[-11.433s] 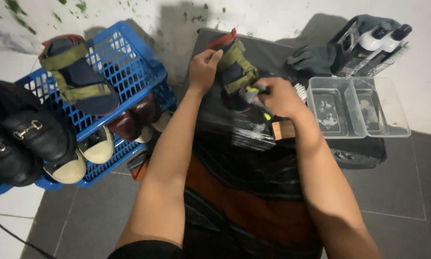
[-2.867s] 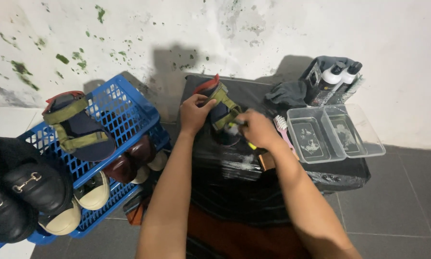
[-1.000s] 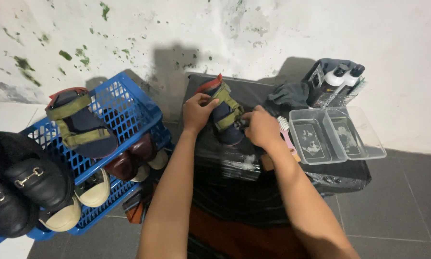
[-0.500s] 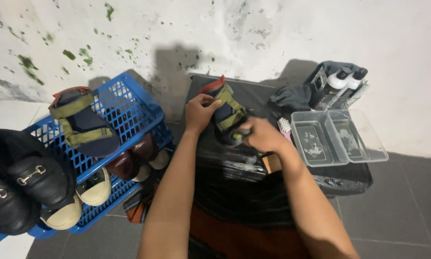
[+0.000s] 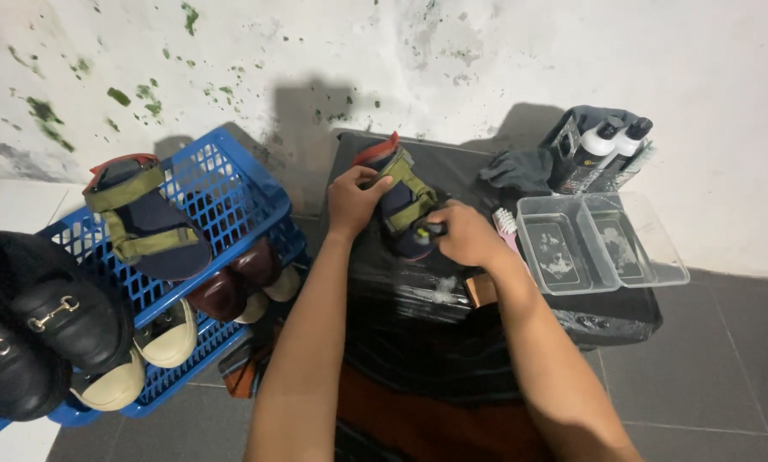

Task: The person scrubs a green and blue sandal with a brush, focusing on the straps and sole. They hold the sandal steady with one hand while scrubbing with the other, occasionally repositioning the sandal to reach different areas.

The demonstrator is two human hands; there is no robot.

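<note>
Sandal with olive straps and a dark footbed lies on the black plastic-covered table, near its back edge by the stained wall. The left hand is closed around the sandal's left side, steadying it. The right hand presses against the sandal's right side with fingers curled around a small dark brush. Just right of the sandal lie a pink-handled brush and two clear plastic trays holding a little cloudy liquid; behind those stand two bottles and a grey cloth. Well left of the sandal, a blue crate carries its mate and other shoes.

The plastic looks wet and slick, so a hard stroke could skid the sandal from the steadying grip. A wide right elbow could also nudge the nearest tray and spill it.
</note>
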